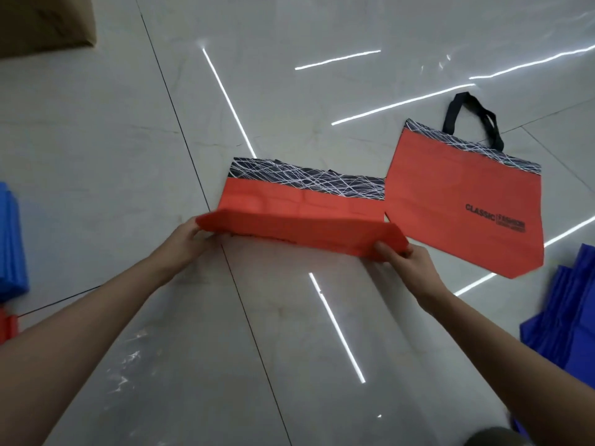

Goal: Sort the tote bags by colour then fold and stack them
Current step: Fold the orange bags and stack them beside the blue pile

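Observation:
An orange-red tote bag [299,204] with a black band of white lines lies on the floor at the centre. Its lower edge is lifted and bent over towards the band. My left hand [185,238] pinches the left corner of that raised edge, and my right hand [407,263] pinches the right corner. A second orange-red tote bag [450,201] with black handles and "CLASSIC" print lies flat just to the right, untouched.
The glossy grey tiled floor [128,156] reflects ceiling lights. Blue bags [11,239] sit at the left edge with something red [8,326] below them. Darker blue bags [566,317] are heaped at the right edge. A brown cardboard box [42,20] stands at top left.

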`<action>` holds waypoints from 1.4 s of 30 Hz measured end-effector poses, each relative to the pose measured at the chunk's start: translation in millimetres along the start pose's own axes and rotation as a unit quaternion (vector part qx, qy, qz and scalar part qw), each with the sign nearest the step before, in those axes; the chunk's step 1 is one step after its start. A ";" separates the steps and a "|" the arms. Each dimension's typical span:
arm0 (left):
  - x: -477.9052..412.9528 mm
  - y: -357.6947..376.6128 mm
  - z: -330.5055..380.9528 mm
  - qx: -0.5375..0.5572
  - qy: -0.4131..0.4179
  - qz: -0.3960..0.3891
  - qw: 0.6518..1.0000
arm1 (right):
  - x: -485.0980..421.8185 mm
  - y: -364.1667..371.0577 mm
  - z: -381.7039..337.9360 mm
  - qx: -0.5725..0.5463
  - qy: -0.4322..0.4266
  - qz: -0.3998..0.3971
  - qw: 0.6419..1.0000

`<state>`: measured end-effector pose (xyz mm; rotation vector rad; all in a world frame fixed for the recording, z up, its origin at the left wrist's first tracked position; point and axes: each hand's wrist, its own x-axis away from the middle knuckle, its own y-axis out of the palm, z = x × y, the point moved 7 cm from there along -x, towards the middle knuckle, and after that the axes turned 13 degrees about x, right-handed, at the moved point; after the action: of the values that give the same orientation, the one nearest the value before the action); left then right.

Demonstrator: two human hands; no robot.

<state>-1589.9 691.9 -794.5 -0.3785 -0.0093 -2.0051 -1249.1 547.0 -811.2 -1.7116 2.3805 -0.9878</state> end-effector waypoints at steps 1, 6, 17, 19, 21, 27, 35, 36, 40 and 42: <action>-3.1 0.8 0.2 0.020 -0.012 0.021 1.000 | -2.9 -2.4 0.3 -0.023 0.011 0.029 0.999; -13.2 3.5 -11.9 0.086 -0.039 0.104 0.990 | -8.6 2.2 8.8 0.029 0.058 0.119 0.991; -23.9 9.4 -47.3 -0.007 -0.137 0.149 0.979 | -3.3 19.5 -19.1 0.437 0.004 0.250 0.864; -25.3 8.7 -46.4 -0.052 -0.139 0.151 0.977 | -4.7 42.9 -38.2 0.440 -0.125 0.218 0.862; -22.2 10.1 -50.2 -0.050 -0.152 0.133 0.978 | -6.8 76.2 -43.4 0.451 -0.167 0.106 0.870; 1.4 8.9 -28.9 -0.317 -0.111 0.187 0.923 | -8.2 120.1 -23.0 0.504 -0.134 0.020 0.853; -27.1 118.6 -13.3 -0.466 0.171 0.000 0.868 | -12.7 123.5 -42.6 0.484 -0.180 0.076 0.853; -29.3 124.3 -21.7 -0.478 0.157 -0.005 0.864 | -13.7 129.7 -42.2 0.493 -0.196 0.056 0.846; -31.6 125.0 -41.6 -0.493 0.136 0.002 0.859 | -19.9 129.2 -29.0 0.505 -0.182 0.023 0.844; -31.8 122.7 -41.7 -0.478 0.131 0.010 0.869 | -24.3 111.0 -20.3 0.507 -0.122 0.052 0.852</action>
<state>-1480.3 657.1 -862.2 -0.7072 1.1873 -1.8938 -1340.3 598.0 -860.1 -1.1536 1.3061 -1.4918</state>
